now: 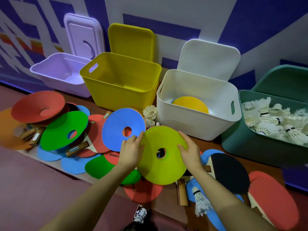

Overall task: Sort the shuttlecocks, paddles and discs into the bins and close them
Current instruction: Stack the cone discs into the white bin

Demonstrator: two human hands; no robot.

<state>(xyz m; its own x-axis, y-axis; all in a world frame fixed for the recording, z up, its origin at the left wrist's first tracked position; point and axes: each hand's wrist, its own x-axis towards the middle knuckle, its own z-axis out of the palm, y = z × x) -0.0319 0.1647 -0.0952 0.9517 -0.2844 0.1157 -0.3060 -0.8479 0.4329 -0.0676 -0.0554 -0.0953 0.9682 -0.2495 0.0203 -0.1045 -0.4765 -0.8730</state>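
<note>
Right now my left hand (131, 150) and my right hand (189, 150) grip opposite edges of a lime-green disc (162, 155), fingers curled over its rim. Just beyond my left fingertips a blue disc (123, 129) stands tilted, its edge touching the lime one. Further left of that hand lie a green disc (64, 130) and a red disc (38, 106) on a heap of paddles and more discs. Past my right hand a white bin (196, 120) stands open with a yellow disc (190, 105) inside; right of it a green bin (260, 147) holds shuttlecocks (273, 120). Ahead of my left hand are an open yellow bin (120, 87) and a lilac bin (61, 72). Near my right forearm a black paddle (230, 172) rests on the table (166, 204), with a shuttlecock (200, 199) beside it.
</note>
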